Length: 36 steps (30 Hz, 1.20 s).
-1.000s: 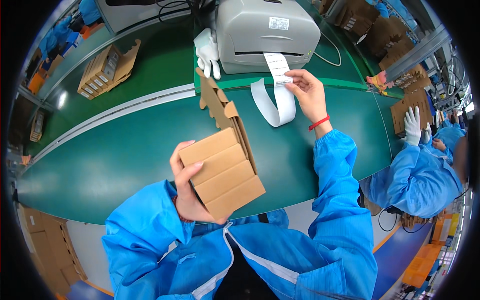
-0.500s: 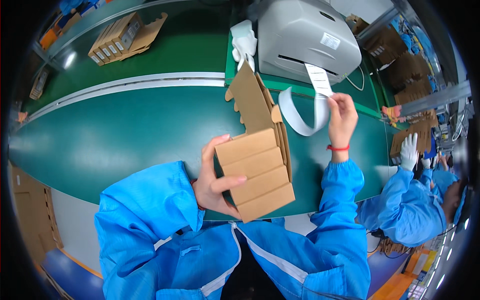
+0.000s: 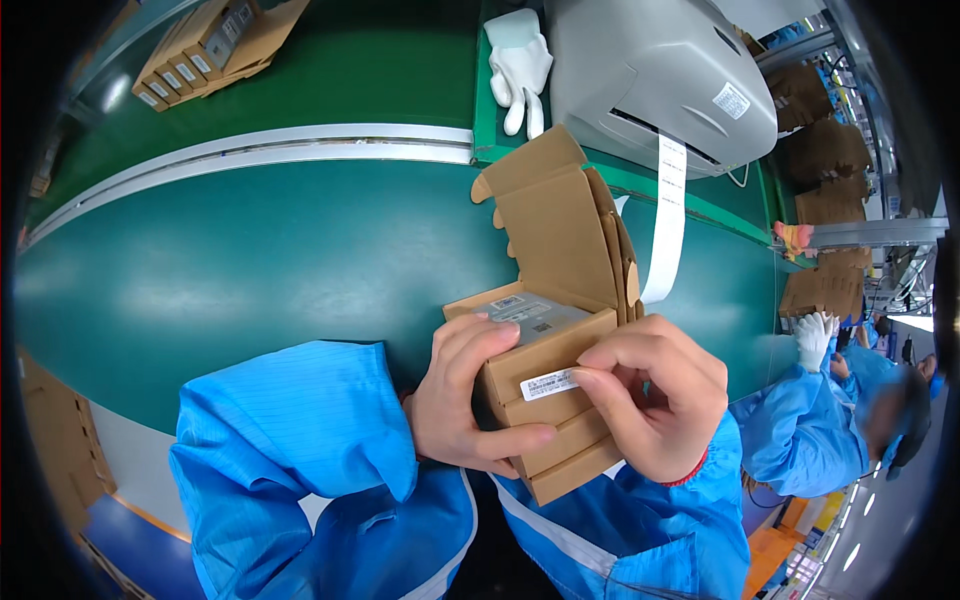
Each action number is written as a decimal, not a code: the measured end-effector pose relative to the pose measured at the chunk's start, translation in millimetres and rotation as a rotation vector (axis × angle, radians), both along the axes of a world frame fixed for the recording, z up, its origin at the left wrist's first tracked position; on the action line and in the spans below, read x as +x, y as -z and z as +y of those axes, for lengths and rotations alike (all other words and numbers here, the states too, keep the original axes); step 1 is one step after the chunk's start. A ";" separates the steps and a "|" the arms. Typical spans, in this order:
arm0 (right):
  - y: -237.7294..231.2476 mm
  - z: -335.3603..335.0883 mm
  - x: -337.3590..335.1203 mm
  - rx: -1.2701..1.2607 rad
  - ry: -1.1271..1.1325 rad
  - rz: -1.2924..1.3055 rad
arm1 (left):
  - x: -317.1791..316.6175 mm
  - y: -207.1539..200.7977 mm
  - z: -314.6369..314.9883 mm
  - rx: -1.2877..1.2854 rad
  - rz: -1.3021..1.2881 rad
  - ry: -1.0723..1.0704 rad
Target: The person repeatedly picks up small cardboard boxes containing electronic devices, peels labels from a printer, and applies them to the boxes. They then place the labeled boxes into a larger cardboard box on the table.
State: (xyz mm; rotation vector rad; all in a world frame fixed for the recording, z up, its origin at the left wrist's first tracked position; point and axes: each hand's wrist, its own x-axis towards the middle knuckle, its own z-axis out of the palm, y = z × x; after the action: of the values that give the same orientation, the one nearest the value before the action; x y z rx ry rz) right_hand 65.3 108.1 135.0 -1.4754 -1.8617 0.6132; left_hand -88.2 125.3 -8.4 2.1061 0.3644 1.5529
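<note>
Right grip [image 3: 665,400] has reached the box [image 3: 568,425], pinching the label [image 3: 546,386] by one end.

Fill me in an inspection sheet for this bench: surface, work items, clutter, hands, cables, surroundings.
Surface: green table, glossy, light reflecting at its left.
Work items: open cardboard box holding a grey item; white label against the box's side, whether fully stuck cannot be told.
Clutter: white glove beside the grey printer; printed strip hanging from its slot.
Hands: left hand grips the box; right hand has thumb and finger at the label's right end.
Cables: pale cable near the printer, only partly visible.
Surroundings: small boxes at upper left; co-worker in blue at right.
</note>
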 end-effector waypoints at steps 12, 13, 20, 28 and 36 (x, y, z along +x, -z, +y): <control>2.0 5.1 0.6 -0.004 0.031 -0.058 | 0.6 4.6 3.4 0.019 -0.023 -0.015; 3.4 4.6 -0.1 0.009 0.036 -0.086 | 0.5 3.3 3.9 0.016 -0.027 -0.004; 5.9 6.3 -2.0 0.066 0.013 -0.327 | 2.0 5.0 4.8 0.028 -0.034 -0.009; -4.4 23.2 43.0 0.216 0.440 -0.227 | 2.8 5.4 2.9 -0.020 -0.027 -0.030; 81.6 88.7 184.0 0.067 0.288 0.079 | 8.8 7.8 -0.5 -0.052 -0.059 -0.031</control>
State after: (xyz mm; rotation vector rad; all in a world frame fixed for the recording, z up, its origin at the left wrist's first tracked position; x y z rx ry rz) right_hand 249.3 196.8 53.4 -1.6119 -1.5571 0.4592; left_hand -79.4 124.8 -16.2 2.0195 0.4143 1.6024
